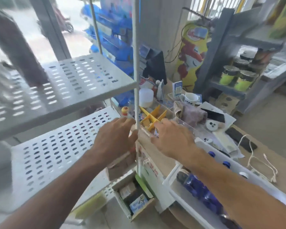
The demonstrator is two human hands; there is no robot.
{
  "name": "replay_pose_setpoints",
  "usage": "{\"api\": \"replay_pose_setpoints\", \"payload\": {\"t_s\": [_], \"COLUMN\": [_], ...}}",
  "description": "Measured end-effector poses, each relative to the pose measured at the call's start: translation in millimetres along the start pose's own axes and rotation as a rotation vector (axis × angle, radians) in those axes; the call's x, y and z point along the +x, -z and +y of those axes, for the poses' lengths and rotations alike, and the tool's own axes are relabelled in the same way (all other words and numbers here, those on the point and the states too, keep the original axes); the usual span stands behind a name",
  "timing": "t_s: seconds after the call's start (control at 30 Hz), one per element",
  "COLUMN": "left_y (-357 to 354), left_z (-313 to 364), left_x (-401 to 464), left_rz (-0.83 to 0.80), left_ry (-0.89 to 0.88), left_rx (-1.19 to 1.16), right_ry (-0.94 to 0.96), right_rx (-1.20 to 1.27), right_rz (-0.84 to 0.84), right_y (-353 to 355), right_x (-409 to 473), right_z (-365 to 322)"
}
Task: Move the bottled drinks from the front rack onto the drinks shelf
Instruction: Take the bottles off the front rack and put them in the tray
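We are seeing the bottles (203, 192) lying in the white rack (177, 195) at lower right, partly hidden under our right forearm. One blue bottle is lying on its side, long axis running from upper left to lower right; which end is the cap we cannot tell. Further back in the rack, two blue caps (226, 164) are showing, so those bottles are standing upright. Labels are too blurred to read.

We are reaching both hands toward the white post (136, 80) of the shelf (56, 156). Our left hand (114, 138) is touching the post, thumb against it, fingers loosely curled; whether it is grasping anything we cannot tell. Our right hand (173, 138) is hovering just right of the post, fingers spread and released, holding nothing.

The shelf is showing two perforated white tiers, both bare where we can see.

Beyond the hands, the worktop (168, 162) is carrying one yellow divider (153, 118), one white mug (190, 98), a crumpled cloth (191, 113), one black phone (215, 115) and a white cord (254, 162). Below the post, an open carton (135, 199) is holding small boxes; their print is unreadable.
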State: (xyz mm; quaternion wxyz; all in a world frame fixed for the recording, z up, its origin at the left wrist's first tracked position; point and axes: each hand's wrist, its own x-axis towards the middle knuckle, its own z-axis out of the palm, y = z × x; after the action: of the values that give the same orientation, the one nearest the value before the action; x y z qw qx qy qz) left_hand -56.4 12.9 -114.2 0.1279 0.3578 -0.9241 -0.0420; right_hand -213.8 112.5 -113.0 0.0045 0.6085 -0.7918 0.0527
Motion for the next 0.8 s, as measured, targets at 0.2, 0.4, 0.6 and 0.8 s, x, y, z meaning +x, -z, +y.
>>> {"api": "replay_pose_setpoints", "payload": {"t_s": [0.2, 0.4, 0.6, 0.8], "left_y": [55.4, 88.7, 106.8, 109.5], "left_z": [-61.2, -118.8, -166.9, -195.8], "left_x": [-21.5, -44.3, -58.5, -51.7], "left_rz": [0.171, 0.334, 0.428, 0.409], "left_ry": [0.169, 0.293, 0.393, 0.449], "left_rx": [0.014, 0.047, 0.057, 0.035], "right_ry": [0.196, 0.344, 0.445, 0.347], "right_rx": [0.090, 0.211, 0.431, 0.630], "right_rz": [0.106, 0.251, 0.320, 0.238], "right_y": [38.3, 53.9, 55.3, 54.9], "right_x": [57.0, 96.5, 143.7, 212.0], "right_z": [-72.5, -143.7, -207.0, -253.8]}}
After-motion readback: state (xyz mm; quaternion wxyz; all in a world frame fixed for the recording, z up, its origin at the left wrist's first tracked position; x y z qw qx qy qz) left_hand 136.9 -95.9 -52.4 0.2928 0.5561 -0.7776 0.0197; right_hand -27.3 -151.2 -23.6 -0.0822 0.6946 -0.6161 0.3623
